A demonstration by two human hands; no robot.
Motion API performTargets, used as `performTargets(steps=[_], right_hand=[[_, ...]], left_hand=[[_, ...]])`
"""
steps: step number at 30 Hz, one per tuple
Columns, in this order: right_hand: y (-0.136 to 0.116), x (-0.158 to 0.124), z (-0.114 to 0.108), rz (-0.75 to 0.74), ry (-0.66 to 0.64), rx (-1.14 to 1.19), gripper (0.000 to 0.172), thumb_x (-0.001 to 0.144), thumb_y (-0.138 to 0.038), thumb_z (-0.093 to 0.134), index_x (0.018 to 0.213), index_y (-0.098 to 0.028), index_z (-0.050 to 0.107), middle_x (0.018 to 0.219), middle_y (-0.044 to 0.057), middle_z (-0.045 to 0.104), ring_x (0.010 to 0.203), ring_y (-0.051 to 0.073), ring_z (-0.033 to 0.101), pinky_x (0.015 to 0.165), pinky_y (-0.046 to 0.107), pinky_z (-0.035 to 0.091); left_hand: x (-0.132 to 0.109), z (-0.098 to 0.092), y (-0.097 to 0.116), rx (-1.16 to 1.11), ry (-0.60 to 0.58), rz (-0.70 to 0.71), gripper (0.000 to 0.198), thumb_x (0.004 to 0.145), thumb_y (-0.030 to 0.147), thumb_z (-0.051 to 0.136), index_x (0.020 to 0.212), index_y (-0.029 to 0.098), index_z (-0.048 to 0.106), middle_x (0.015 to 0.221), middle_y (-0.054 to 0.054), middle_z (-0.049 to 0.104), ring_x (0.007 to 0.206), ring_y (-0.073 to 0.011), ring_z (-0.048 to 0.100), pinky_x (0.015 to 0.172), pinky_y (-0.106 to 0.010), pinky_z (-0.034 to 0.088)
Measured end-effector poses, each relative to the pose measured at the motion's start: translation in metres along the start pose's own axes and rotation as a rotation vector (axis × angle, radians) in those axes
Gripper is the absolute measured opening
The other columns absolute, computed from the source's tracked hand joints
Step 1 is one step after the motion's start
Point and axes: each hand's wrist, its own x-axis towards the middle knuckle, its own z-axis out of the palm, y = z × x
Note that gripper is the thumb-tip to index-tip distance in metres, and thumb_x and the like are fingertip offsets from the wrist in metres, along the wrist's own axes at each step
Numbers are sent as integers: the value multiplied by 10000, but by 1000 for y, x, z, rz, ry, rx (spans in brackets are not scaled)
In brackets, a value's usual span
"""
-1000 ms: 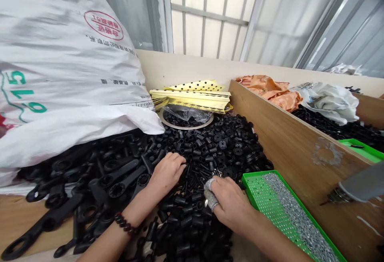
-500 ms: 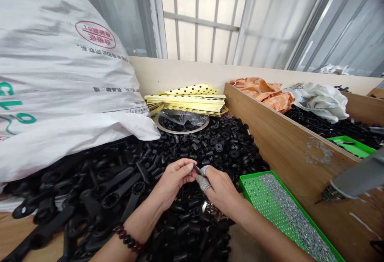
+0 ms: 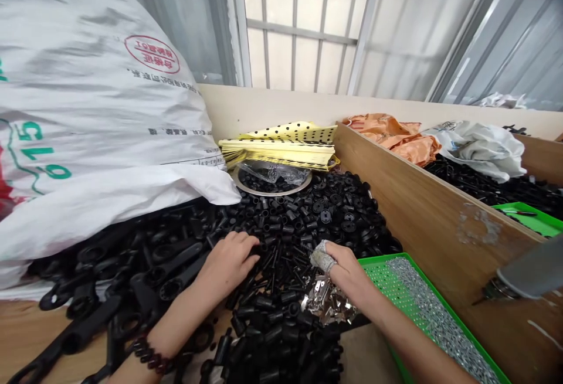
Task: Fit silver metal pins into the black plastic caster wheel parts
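My left hand (image 3: 231,260) is low over the heap at the centre, fingers curled and thumb bent towards them. Black plastic lies at its fingertips; whether it grips a piece there I cannot make out. My right hand (image 3: 345,265), grey tape round its fingers, points down at a pile of thin black plastic pins (image 3: 279,261). Its fingers are pressed together, and their tips are partly hidden. Just below it lies a pile of shiny metal clips (image 3: 328,301). Short black plastic tubes (image 3: 272,337) are heaped nearer to me.
Black handle-like parts (image 3: 149,293) lie at left beneath a big white sack (image 3: 109,114). Behind stand a metal bowl (image 3: 275,194) and yellow dotted sheets (image 3: 281,152). At right are a green tray (image 3: 385,281) of small silvery pieces, a wooden divider (image 3: 409,208) and a power screwdriver (image 3: 523,272).
My hands were together over a small dark piece; now they are apart. The left has moved left onto the black parts, the right slightly right above the clips. The view has shifted slightly.
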Motion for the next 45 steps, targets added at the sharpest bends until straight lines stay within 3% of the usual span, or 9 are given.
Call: performTargets(steps=[7,14,19,27,35,40,43,45], right_hand=[[-11,-7,-2,-7,-51,9,273,882,-172,378,620,-197,308,679,-35,437,643,118,409,580,251,283],[-29,-21,-7,-39,-93,-73,250,887,-107,353,657,-199,322,735,-25,463,670,122,427,602,254,291],[-38,-30,-12,-66,-181,-172,199,836,-38,357,740,-198,426,816,-2,517,733,145,463,663,260,352],[-38,-53,-15,-106,-286,-311,214,834,-70,368,896,-189,535,894,40,553,807,187,499,739,305,408],[-43,-74,-7,-236,-197,-380,183,797,-122,384,861,-149,553,889,104,556,804,233,488,753,375,397],[-45,-84,-2,-125,-172,-155,143,824,-167,358,803,-178,499,805,70,567,728,206,520,649,314,396],[-40,-93,6,-51,-130,13,160,867,-190,337,765,-207,459,734,24,554,668,174,524,612,274,393],[-36,-96,11,-48,-87,49,179,878,-181,322,758,-216,450,716,15,548,663,171,529,616,264,403]], left_hand=[[6,23,4,236,-26,69,112,773,101,554,808,157,644,874,-127,658,894,-307,556,789,-432,440],[-9,10,26,45,-51,214,185,849,218,507,1004,214,606,925,-31,676,848,-186,627,775,-274,490],[-24,9,49,-152,-94,314,171,840,195,514,979,215,611,918,-33,678,851,-193,622,771,-274,484],[-47,9,66,-413,-210,269,176,845,208,543,976,242,657,878,-3,685,808,-175,624,727,-241,454],[-69,30,72,-770,-301,-7,205,832,370,554,913,243,694,758,-4,702,701,-199,634,620,-247,470],[-80,31,79,-561,-162,155,136,852,265,567,941,270,671,792,-3,696,725,-190,634,651,-244,465],[-90,31,83,-548,-65,328,192,854,149,549,985,263,631,807,-12,680,726,-181,621,653,-240,468],[-95,34,84,-562,-29,363,202,856,140,546,1007,250,623,807,-19,673,720,-181,608,655,-245,463]])
